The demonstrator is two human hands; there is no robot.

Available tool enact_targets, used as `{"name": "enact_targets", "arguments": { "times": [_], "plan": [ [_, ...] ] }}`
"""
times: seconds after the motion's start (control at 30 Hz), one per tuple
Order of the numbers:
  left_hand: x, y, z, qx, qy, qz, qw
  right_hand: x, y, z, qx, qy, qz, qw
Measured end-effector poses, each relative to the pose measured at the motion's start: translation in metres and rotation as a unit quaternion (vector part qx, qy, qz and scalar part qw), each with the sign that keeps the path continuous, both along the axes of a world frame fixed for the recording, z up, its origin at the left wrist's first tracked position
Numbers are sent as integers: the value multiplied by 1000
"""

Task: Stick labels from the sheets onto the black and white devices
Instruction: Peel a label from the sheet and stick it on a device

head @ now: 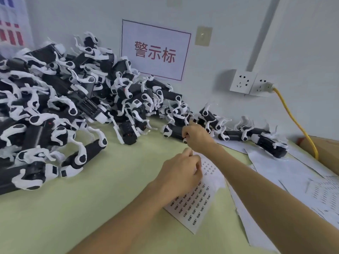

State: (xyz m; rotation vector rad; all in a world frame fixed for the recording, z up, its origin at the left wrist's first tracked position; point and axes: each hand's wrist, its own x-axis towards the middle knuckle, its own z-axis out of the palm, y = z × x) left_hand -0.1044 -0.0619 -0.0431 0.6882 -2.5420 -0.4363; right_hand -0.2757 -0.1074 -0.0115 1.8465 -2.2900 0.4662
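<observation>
A big heap of black and white devices (55, 99) covers the left and back of the green table. My right hand (197, 137) reaches to a smaller row of them and grips one black device (173, 132) at its end. My left hand (180, 173) rests on a label sheet (197, 200) printed with rows of small labels, and pinches a thin tool (191, 153) whose tip sticks up between the fingers. The sheet's top left part is hidden under that hand.
More label sheets (293, 176) lie spread over the right side of the table. Further devices (271, 142) lie on them at the back right. A yellow cable (295, 121) runs from a wall socket (262, 87). A sign (156, 50) hangs on the wall.
</observation>
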Motion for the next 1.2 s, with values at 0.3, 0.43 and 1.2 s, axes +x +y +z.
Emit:
{"name": "enact_targets", "arguments": {
  "times": [0.3,0.43,1.2],
  "plan": [
    [0,1,-3,21,-25,-9,999,9,66,37,-128,-404,60,904],
    [-3,7,15,396,110,-33,911,22,96,63,-195,-534,129,813],
    [6,12,32,664,300,-199,656,36,158,23,-257,-583,49,769]
  ]
}}
